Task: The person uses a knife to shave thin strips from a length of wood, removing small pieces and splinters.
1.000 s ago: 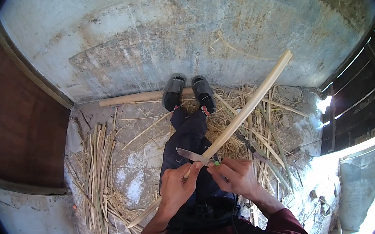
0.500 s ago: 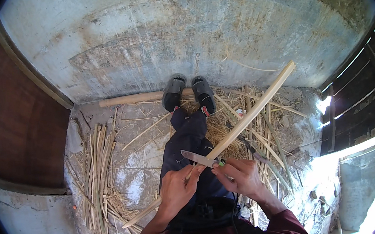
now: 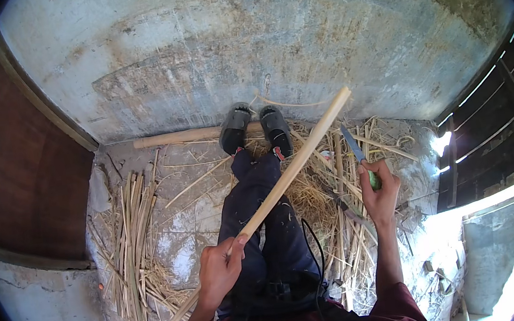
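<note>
Head view: left hand [image 3: 222, 271] closed around pale wooden strip [image 3: 296, 167], which slants across dark-trousered legs [image 3: 242, 197]; low hold probably frees long upper length. Right hand [image 3: 381, 194] clamped on green-handled knife [image 3: 351, 143], blade pointing away from body, likely held wide for clearance. Open gap between blade and strip. Wall [image 3: 243, 41] bounds far side; cannot tell whether strip tip touches. Loose sticks [image 3: 129, 238] piled left, apart from legs.

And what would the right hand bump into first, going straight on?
Leading with the knife, the right hand would probably meet the pale strip near its far end, though depth is unclear; otherwise the wall.
</note>
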A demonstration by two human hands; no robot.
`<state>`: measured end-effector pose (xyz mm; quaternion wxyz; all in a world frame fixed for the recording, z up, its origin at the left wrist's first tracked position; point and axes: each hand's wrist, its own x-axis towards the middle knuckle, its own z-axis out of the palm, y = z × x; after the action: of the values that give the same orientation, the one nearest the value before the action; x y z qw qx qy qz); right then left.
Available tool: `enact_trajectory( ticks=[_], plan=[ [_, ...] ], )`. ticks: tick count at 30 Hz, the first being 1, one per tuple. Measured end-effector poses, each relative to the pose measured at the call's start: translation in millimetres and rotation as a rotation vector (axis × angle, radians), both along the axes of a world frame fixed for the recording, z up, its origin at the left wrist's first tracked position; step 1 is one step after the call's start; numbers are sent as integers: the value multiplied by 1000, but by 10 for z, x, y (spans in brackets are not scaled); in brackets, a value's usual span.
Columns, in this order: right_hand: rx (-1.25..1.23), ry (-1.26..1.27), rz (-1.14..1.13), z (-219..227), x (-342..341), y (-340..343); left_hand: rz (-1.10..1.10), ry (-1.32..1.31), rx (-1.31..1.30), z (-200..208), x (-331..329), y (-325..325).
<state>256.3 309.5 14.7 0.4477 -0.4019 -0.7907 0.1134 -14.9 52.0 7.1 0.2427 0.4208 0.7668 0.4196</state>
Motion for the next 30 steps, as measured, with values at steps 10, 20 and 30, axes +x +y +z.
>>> enact_trajectory(
  ticks=[10,20,30],
  plan=[
    [-134,36,445,-82,-566,-726,-148,-74,-41,32,-39,196],
    [-56,-11,602,-60,-739,-865,-288,-254,39,31,96,298],
    [-31,-5,645,-73,-658,-915,-269,-392,101,48,178,314]
  ],
)
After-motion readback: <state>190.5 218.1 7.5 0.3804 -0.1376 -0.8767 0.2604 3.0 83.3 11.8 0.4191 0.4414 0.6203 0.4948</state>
